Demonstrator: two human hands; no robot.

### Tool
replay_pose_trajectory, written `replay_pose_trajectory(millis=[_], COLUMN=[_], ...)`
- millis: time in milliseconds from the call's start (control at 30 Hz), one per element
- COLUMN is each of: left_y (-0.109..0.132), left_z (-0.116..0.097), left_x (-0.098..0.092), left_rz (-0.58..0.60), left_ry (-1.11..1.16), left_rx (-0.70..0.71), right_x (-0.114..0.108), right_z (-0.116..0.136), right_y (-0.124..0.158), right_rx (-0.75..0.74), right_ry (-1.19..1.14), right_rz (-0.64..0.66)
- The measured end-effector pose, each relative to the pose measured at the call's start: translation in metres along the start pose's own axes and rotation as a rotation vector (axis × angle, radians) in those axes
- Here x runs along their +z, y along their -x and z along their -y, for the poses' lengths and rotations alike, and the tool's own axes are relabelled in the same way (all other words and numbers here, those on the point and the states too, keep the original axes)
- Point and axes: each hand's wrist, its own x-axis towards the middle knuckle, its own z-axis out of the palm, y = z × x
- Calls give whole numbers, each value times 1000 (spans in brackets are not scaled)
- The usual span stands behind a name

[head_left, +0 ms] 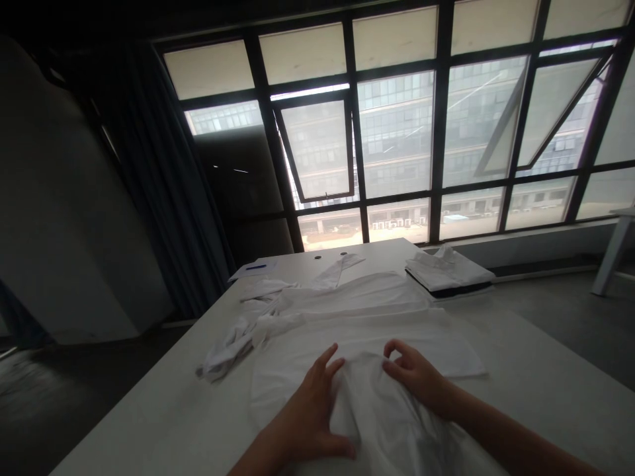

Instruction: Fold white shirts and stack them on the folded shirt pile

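Note:
A white garment (377,403) lies bunched in folds at the near side of the table, between my two hands. My left hand (315,403) is at its left side, thumb and fingers spread apart, with the fingertips close to the cloth. On the other side, my right hand (417,377) has its thumb and forefinger curled into a pinch at the upper edge of the bunched cloth. Under and beyond it spreads more white clothing (357,297), laid out flat, with crumpled sleeves (233,340) trailing to the left.
Folded white shirts (449,268) with a dark layer beneath are stacked at the right edge of the white table (163,403). At the far left corner lie paper and a blue pen (256,267). Beyond are windows, some tilted open, and a dark blue curtain (163,178).

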Motion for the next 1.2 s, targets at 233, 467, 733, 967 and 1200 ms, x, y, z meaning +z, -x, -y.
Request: replay_pose_trajectory(millis=[233, 467, 733, 967, 1200], left_y=[-4, 27, 66, 71, 65], left_z=[-10, 14, 48, 60, 79], left_x=[-9, -28, -38, -41, -26], left_rz=[160, 202, 93, 4, -32], left_ry=[-305, -220, -216, -131, -233], left_rx=[-214, -242, -328, -363, -362], right_x=[-38, -50, -37, -17, 2], right_z=[6, 29, 6, 19, 2], right_y=[-17, -12, -6, 20, 24], right_rx=[175, -25, -336, -376, -303], right_ry=[-661, -629, 660, 905, 1005], right_rz=[-124, -6, 159, 261, 267])
